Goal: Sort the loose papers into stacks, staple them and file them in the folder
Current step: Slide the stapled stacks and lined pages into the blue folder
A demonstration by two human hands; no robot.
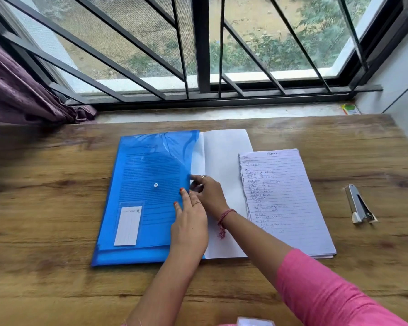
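A blue folder (141, 196) is laid flat near the middle of the wooden table (45, 184), its snap button facing up and a white label pocket on its near left part. A printed sheet is seen through the translucent plastic. At its right edge the folder's flap is lifted, and a stack of white paper (224, 161) is lodged partly inside, most of it sticking out to the right. The left hand (189, 222) is laid on the folder's right edge with fingers straight and together, pressing down. The right hand (210, 194) is placed just beyond it, its fingers curled and pinching the flap's edge at the opening; a red thread is worn on that wrist, and a pink sleeve covers the arm. A stack of lined handwritten pages (285, 203) is laid to the right, overlapping the white paper. A metal stapler (359, 204) is set well apart, further right. Beyond the table's far edge a stone sill, a barred window (203, 43) and a purple curtain (21, 90) at far left are seen.
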